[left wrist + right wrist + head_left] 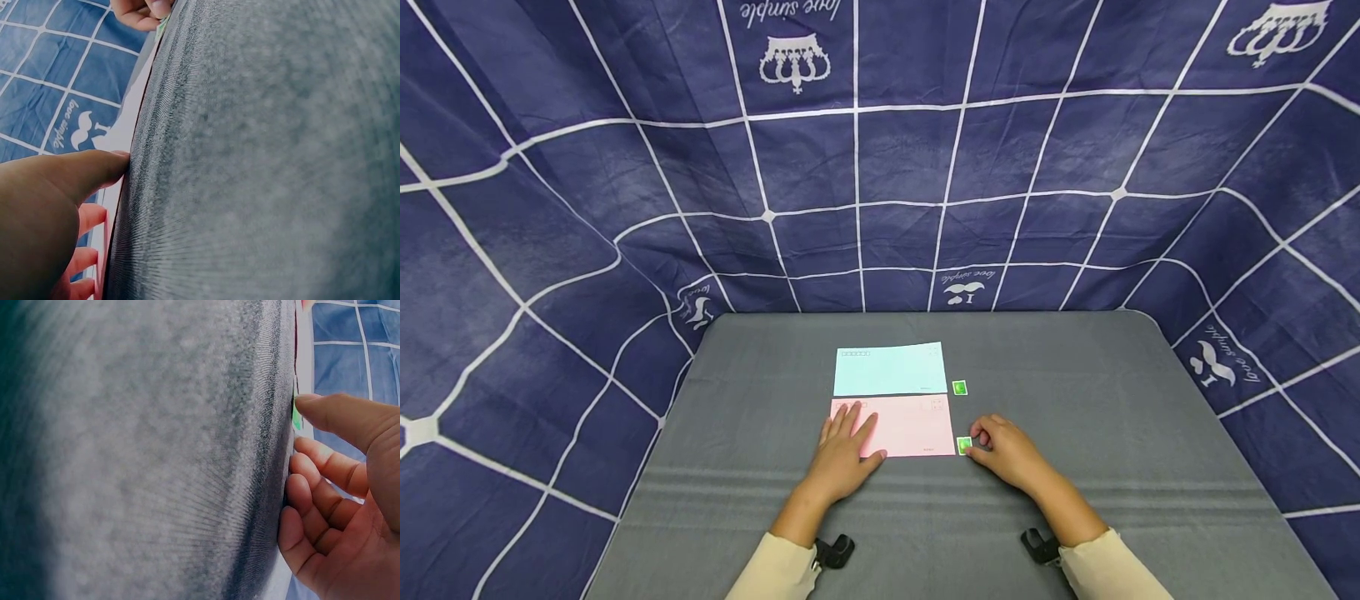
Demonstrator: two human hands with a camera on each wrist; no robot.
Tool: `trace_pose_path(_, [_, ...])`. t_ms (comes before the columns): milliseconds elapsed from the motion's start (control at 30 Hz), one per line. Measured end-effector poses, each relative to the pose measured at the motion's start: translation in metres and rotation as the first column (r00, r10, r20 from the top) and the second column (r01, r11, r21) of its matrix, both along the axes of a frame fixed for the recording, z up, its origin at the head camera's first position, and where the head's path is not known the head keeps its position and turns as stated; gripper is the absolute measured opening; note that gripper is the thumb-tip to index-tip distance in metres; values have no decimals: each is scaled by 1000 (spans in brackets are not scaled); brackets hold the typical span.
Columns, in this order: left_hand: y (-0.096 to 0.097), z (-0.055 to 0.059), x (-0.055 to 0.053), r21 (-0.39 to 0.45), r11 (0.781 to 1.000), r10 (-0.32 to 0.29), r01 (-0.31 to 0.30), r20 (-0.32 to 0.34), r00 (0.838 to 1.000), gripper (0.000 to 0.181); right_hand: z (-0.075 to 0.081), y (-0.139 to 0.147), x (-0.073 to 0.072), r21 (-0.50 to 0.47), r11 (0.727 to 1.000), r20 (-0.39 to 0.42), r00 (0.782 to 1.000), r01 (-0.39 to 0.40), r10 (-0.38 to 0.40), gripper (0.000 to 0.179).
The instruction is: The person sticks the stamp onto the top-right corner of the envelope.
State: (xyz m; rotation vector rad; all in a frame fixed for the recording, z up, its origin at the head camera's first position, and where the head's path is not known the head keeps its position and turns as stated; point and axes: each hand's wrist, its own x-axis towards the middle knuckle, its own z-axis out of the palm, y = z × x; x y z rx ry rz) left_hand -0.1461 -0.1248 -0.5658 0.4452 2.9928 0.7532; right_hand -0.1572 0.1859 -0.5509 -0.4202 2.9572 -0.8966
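A pink envelope [917, 429] lies flat on the grey table, just below a light blue envelope [891, 372]. My left hand [838, 462] rests on the pink envelope's left part with fingers spread. In the left wrist view its thumb [103, 167] lies at the envelope's near edge. By the lower right corner of the pink envelope is a small green stamp [964, 445]. At its right side my right hand [1009, 454] holds it at the edge, fingers curled. The right thumb [322, 409] touches the green stamp in the right wrist view.
A second green stamp [960, 387] lies right of the blue envelope. The grey cloth-covered table [760, 375] is bounded at the back and sides by a dark blue curtain [895, 158] with white lines. A black strap mount [835, 552] sits on each wrist.
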Motion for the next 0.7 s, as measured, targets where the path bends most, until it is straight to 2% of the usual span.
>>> trace_pose_path(433, [1,-2,0,3,1000,-3,3,6,1000,67,0,0,0,-28,1000,-5,1000,-11,11,22])
trace_pose_path(700, [0,-2,0,15,1000,-7,7,6,1000,66,-2,0,0,-60,998,-72,997,-20,15,19])
